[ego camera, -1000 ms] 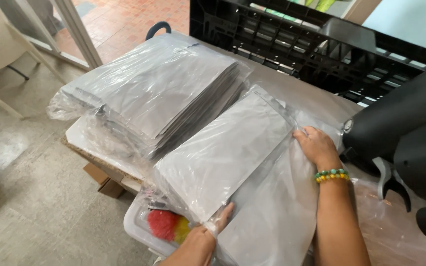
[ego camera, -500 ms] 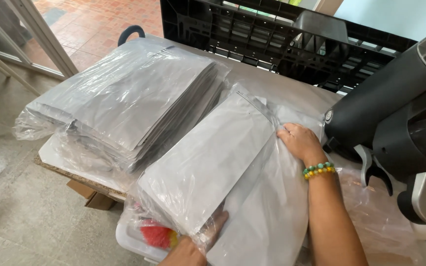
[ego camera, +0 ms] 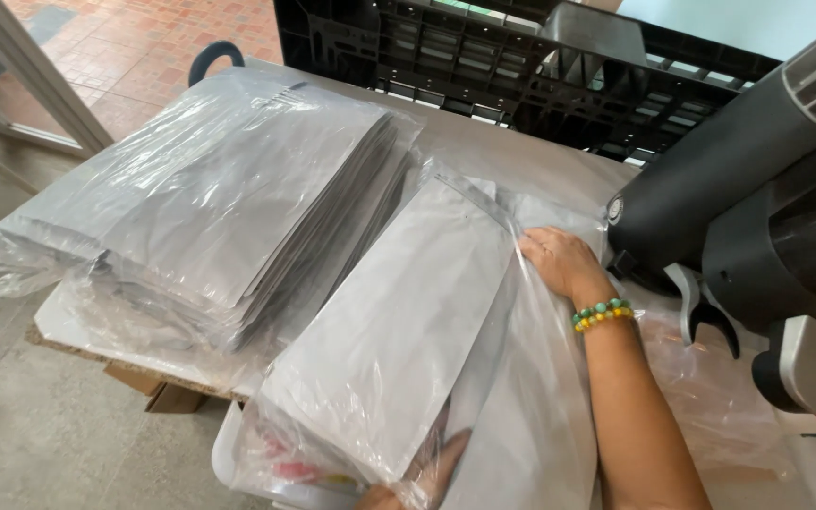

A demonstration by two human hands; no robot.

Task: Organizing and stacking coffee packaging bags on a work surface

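Note:
A bundle of flat grey pouches (ego camera: 399, 331) in clear plastic wrap lies tilted on the table in front of me. My right hand (ego camera: 559, 260), with a bead bracelet on the wrist, grips the clear wrap at the bundle's far right edge. My left hand (ego camera: 427, 467) sits at the near end, fingers under the plastic, partly cut off by the frame. A larger stack of the same grey pouches (ego camera: 229, 198), also in clear plastic, lies to the left.
A black machine (ego camera: 767, 198) with a lever stands at the right. A black plastic crate (ego camera: 521, 66) sits behind the table. A white bin (ego camera: 238, 453) with coloured items shows under the bundle. Tiled floor and a cardboard box lie to the left.
The view has shifted closer and to the right. My right hand has moved slightly along the bundle's edge, and the bundle has lifted a little at its near end.

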